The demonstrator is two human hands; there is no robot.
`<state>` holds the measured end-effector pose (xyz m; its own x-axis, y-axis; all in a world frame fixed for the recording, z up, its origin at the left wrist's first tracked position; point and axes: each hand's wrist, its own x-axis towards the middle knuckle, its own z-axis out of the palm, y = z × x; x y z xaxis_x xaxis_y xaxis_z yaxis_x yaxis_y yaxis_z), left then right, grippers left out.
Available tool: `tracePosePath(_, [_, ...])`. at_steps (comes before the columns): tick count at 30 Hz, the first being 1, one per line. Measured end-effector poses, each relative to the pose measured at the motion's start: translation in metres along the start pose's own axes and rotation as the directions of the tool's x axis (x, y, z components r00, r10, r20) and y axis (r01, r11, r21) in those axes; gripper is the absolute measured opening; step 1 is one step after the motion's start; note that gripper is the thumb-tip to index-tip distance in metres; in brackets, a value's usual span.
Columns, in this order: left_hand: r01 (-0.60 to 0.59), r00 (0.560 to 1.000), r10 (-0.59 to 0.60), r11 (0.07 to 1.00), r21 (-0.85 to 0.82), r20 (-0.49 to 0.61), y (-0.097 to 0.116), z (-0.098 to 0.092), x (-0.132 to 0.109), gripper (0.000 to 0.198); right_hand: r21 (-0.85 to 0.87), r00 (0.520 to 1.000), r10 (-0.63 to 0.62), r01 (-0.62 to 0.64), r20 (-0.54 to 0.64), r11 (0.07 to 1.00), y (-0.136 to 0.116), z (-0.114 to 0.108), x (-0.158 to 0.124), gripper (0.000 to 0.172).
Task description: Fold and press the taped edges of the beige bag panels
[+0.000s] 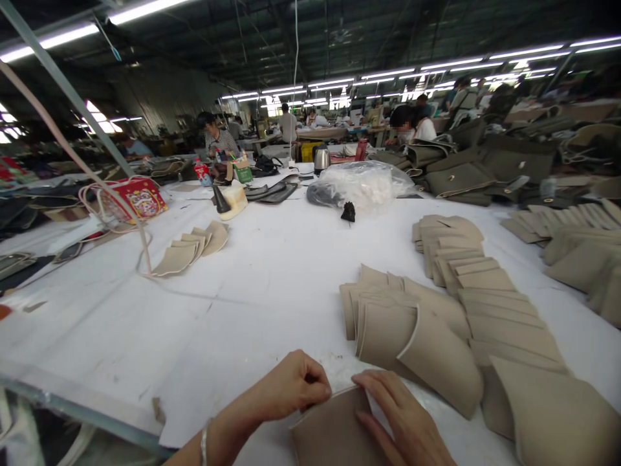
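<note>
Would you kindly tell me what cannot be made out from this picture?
All in the head view:
Near end of the tan piece: cut off by the bottom edge.
Whether the left hand grips that piece: hidden by its own curled fingers.
Contents of the plastic bag: obscured by its cloudy folds.
Details of the print on the red box: too small and blurred.

The table [252,310] is covered in white, and overlapping rows of tan panels [444,362] are laid along its right side. A smaller fan of tan pieces [175,257] is spread at the left. Farther back, a red printed box [145,198], a black cone [221,200], a metal kettle [321,160] and a clear plastic bag [371,181] are set down.
</note>
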<state>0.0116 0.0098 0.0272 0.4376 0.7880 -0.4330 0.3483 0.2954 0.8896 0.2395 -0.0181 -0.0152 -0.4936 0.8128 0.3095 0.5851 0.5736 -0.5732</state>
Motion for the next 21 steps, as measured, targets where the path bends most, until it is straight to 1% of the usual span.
tracePosePath(1, [0.009,1.000,-0.008,0.999,-0.031,0.007,0.001,0.001,0.001,0.013,-0.065,0.997,-0.077,0.075,-0.030,0.995,-0.004,-0.001,0.003,0.032])
tracePosePath(2, [0.020,1.000,-0.019,0.998,-0.064,0.015,0.002,0.002,0.003,0.013,-0.115,0.991,-0.129,0.124,-0.037,0.986,-0.008,-0.002,0.006,0.029])
tracePosePath(4, [0.029,0.999,-0.026,0.994,-0.107,0.024,0.001,0.005,0.005,0.012,-0.177,0.982,-0.167,0.149,-0.092,0.973,-0.015,-0.002,0.013,0.021])
tracePosePath(6, [0.039,0.999,-0.036,0.992,-0.118,0.025,-0.003,0.008,0.007,0.013,-0.214,0.960,-0.200,0.156,-0.198,0.964,-0.019,0.000,0.018,0.014])
tracePosePath(8, [0.049,0.999,-0.048,0.993,-0.107,0.016,-0.007,0.011,0.009,0.014,-0.252,0.930,-0.264,0.200,-0.254,0.947,-0.021,0.003,0.021,0.013])
tracePosePath(12, [0.089,0.996,-0.091,0.992,-0.088,-0.023,-0.010,0.015,0.011,0.015,-0.381,0.886,-0.382,0.269,-0.262,0.885,-0.018,0.009,0.024,0.012])
tracePosePath(15, [0.122,0.992,-0.122,0.989,-0.081,-0.003,-0.007,0.017,0.012,0.016,-0.463,0.850,-0.450,0.294,-0.274,0.836,-0.015,0.013,0.022,0.012])
tracePosePath(17, [0.125,0.992,-0.125,0.990,-0.066,0.003,-0.005,0.018,0.013,0.017,-0.480,0.848,-0.464,0.305,-0.257,0.823,-0.012,0.014,0.020,0.012])
tracePosePath(18, [0.121,0.993,-0.121,0.991,-0.057,0.000,-0.006,0.019,0.014,0.017,-0.478,0.856,-0.456,0.303,-0.244,0.825,-0.012,0.015,0.020,0.012])
tracePosePath(21, [0.107,0.994,-0.107,0.994,-0.010,-0.010,-0.012,0.022,0.020,0.018,-0.452,0.906,-0.394,0.289,-0.156,0.844,-0.009,0.011,0.020,0.016])
